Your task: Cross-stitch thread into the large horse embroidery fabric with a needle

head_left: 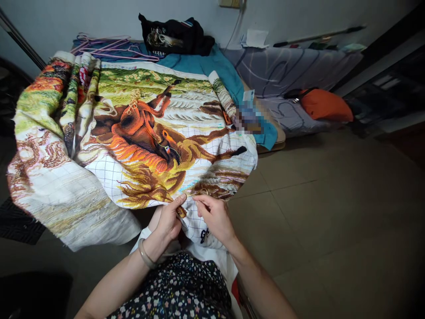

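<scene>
Head view: gripping embroidered cloth [146, 137], spread out ahead, in left hand [171, 218]; cannot tell grip of right hand [215, 217]; could knot looped thread [206, 191] by pulling too fast.

1. Right of the cloth [109, 179], a hand could pass freely over the floor [318, 199].
2. Above the cloth's middle there is open room; loose thread [134, 101] lies underneath.
3. Hangers [116, 48] and a black bundle [177, 37] obstruct beyond its far edge.
4. At its near edge, left hand [171, 217] and right hand [215, 218] leave only a narrow gap.
</scene>
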